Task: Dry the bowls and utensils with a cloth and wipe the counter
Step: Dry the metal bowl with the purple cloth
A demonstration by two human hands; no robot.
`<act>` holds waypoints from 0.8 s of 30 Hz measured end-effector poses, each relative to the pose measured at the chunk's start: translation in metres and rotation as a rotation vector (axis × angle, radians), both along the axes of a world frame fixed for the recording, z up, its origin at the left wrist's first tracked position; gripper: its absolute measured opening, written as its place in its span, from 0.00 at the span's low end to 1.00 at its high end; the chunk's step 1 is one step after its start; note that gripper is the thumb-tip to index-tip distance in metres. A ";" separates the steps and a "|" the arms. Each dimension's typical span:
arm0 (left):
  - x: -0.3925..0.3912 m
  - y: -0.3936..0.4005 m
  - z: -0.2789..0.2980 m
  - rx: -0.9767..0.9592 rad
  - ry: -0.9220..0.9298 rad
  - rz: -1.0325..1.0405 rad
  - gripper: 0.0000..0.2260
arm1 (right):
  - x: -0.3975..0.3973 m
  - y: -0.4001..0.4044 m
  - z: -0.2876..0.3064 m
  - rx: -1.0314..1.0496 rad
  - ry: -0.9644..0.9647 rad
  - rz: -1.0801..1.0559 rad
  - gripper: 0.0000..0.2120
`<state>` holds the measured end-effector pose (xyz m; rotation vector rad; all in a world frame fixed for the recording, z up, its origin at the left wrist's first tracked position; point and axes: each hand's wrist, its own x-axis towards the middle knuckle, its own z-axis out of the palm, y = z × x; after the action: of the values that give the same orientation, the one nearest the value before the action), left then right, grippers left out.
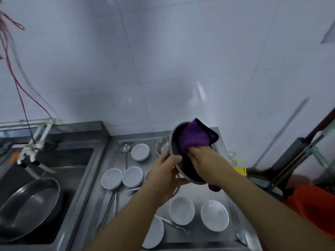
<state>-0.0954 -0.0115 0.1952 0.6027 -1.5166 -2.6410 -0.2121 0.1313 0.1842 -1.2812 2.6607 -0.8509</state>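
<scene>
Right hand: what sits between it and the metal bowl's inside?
The purple cloth. In the head view the right hand presses it into the tilted metal bowl, which the left hand grips by the rim.

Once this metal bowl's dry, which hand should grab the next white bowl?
Probably left. The right hand grips the purple cloth inside the metal bowl; the left hand only holds its rim, directly above a white bowl.

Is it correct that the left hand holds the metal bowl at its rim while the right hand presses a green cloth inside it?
Not quite: the cloth is purple, not green, as the head view shows. The rest holds: the left hand holds the metal bowl at its rim while the right hand presses the cloth inside.
</scene>
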 end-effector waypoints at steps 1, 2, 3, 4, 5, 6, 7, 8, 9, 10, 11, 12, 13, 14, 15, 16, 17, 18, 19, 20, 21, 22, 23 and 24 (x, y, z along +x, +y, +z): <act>0.001 -0.002 0.004 -0.013 0.013 0.026 0.10 | 0.003 -0.004 0.004 0.000 -0.027 -0.032 0.05; 0.001 -0.005 0.008 -0.020 0.028 0.047 0.12 | 0.007 -0.008 0.009 -0.011 -0.050 -0.055 0.07; 0.002 -0.008 0.012 -0.029 0.045 0.059 0.15 | 0.012 -0.012 0.013 -0.024 -0.071 -0.072 0.09; 0.003 -0.012 0.015 -0.049 0.059 0.062 0.18 | 0.016 -0.016 0.018 -0.031 -0.089 -0.087 0.10; 0.004 -0.017 0.019 -0.074 0.069 0.065 0.19 | 0.020 -0.020 0.022 -0.028 -0.106 -0.100 0.11; 0.005 -0.022 0.022 -0.100 0.075 0.070 0.20 | 0.025 -0.025 0.027 -0.020 -0.116 -0.106 0.12; 0.005 -0.027 0.025 -0.119 0.081 0.079 0.20 | 0.030 -0.030 0.031 -0.013 -0.115 -0.105 0.14; 0.006 -0.034 0.027 -0.129 0.091 0.082 0.20 | 0.036 -0.035 0.036 -0.001 -0.106 -0.093 0.15; 0.008 -0.042 0.030 -0.139 0.100 0.080 0.20 | 0.042 -0.041 0.040 0.015 -0.097 -0.073 0.16; 0.010 -0.049 0.032 -0.149 0.109 0.071 0.20 | 0.049 -0.046 0.044 0.031 -0.104 -0.050 0.16; 0.013 -0.056 0.033 -0.163 0.113 0.054 0.21 | 0.054 -0.051 0.047 0.038 -0.126 -0.019 0.16; 0.016 -0.062 0.032 -0.176 0.109 0.028 0.21 | 0.057 -0.056 0.050 0.033 -0.172 0.012 0.14; 0.021 -0.066 0.031 -0.182 0.095 -0.001 0.20 | 0.060 -0.060 0.052 0.020 -0.252 0.037 0.12; 0.026 -0.070 0.028 -0.181 0.074 -0.031 0.18 | 0.062 -0.063 0.055 0.007 -0.363 0.056 0.11; 0.032 -0.072 0.025 -0.182 0.051 -0.065 0.17 | 0.064 -0.067 0.057 -0.007 -0.482 0.072 0.12; 0.037 -0.074 0.023 -0.189 0.031 -0.095 0.16 | 0.066 -0.069 0.059 -0.024 -0.594 0.082 0.14; 0.041 -0.076 0.022 -0.199 0.015 -0.116 0.16 | 0.066 -0.073 0.058 -0.039 -0.664 0.090 0.16; 0.044 -0.080 0.022 -0.206 0.008 -0.131 0.15 | 0.067 -0.076 0.058 -0.059 -0.686 0.096 0.17; 0.046 -0.084 0.023 -0.208 0.004 -0.141 0.15 | 0.067 -0.081 0.058 -0.090 -0.674 0.102 0.16; 0.048 -0.089 0.025 -0.204 0.002 -0.148 0.14 | 0.068 -0.086 0.058 -0.136 -0.649 0.096 0.14; 0.049 -0.094 0.026 -0.193 0.000 -0.148 0.14 | 0.069 -0.092 0.059 -0.195 -0.613 0.075 0.12; 0.050 -0.097 0.028 -0.174 -0.004 -0.139 0.14 | 0.069 -0.099 0.061 -0.260 -0.570 0.037 0.11; 0.051 -0.100 0.029 -0.151 -0.012 -0.115 0.16 | 0.067 -0.106 0.063 -0.316 -0.499 -0.015 0.11; 0.051 -0.101 0.031 -0.121 -0.016 -0.084 0.18 | 0.064 -0.113 0.066 -0.349 -0.407 -0.085 0.11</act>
<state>-0.0441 -0.1121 0.2264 0.5645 -1.7287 -2.5846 -0.1486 0.0184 0.2499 -0.9203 2.3230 -1.4601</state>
